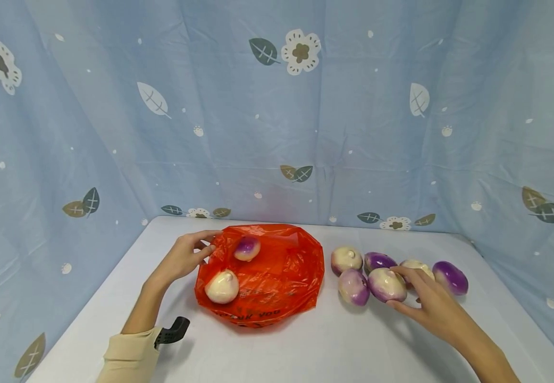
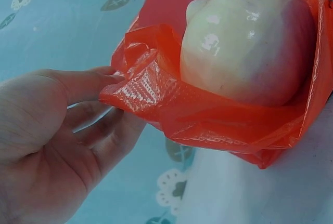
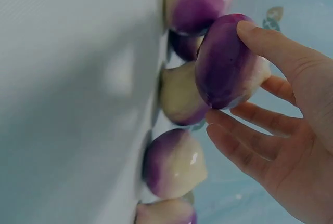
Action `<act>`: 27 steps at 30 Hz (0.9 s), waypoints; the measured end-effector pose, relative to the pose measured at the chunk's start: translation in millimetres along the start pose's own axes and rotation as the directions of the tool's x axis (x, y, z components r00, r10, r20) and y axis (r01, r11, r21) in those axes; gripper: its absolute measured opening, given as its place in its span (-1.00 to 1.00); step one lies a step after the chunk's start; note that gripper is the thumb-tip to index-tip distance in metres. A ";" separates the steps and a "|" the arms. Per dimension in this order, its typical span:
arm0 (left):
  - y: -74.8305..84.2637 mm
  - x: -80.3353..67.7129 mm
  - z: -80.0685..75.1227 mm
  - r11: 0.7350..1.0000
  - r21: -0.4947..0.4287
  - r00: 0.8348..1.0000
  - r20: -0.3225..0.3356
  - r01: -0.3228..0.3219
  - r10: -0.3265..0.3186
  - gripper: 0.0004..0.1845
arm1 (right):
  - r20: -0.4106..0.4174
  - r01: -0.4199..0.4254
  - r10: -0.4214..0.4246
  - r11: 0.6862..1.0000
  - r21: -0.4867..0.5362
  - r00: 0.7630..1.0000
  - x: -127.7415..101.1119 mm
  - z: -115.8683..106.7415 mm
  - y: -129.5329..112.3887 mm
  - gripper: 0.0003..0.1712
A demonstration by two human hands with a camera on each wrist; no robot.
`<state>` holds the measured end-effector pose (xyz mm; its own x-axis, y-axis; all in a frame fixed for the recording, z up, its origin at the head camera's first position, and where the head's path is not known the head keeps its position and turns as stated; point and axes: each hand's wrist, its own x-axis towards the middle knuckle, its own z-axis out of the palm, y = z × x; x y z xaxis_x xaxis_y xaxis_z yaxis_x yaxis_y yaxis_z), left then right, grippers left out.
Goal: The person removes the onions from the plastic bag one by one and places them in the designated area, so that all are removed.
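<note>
Purple-and-white round turnip [image 1: 387, 284] is grasped by the right hand [image 1: 432, 306], while the left hand [image 1: 184, 257] pinches the crinkled orange plastic bag's [image 1: 277, 276] rim

Crinkled orange plastic bag [image 1: 277, 276] lies open and flat-ish on the white desk [image 1: 305, 346], left of centre, mouth facing up, its left rim lifted. Inside it: one mostly white glossy turnip [image 1: 222, 286] at the near-left, one purple-and-white turnip [image 1: 247, 248] toward the back. Right of the bag, a tight cluster of six more glossy purple-and-white turnips on the desk. The front-middle purple-topped turnip [image 1: 387, 284] lies on its side, touching its neighbours, purple end toward the bag.
</note>
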<state>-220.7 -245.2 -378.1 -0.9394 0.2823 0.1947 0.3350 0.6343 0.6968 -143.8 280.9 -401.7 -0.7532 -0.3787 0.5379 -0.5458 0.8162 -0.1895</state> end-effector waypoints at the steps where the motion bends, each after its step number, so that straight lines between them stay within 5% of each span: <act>1: 0.2 0.0 0.0 1.000 -0.001 1.000 0.000 0.000 0.000 -0.56 | -0.010 0.012 -0.012 1.000 -0.008 1.000 -2.2 1.0 2.0 -0.25; 27: 2.0 -1.3 -1.1 1.000 0.000 1.000 -0.007 -0.003 0.003 -0.57 | 0.080 -0.058 0.060 0.998 -0.020 0.995 -23.1 21.3 13.5 -0.23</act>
<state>-218.9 -245.1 -376.2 -0.9389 0.2794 0.2012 0.3378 0.6338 0.6959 -141.6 291.4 -434.2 -0.8112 -0.3628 0.4586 -0.4934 0.8456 -0.2038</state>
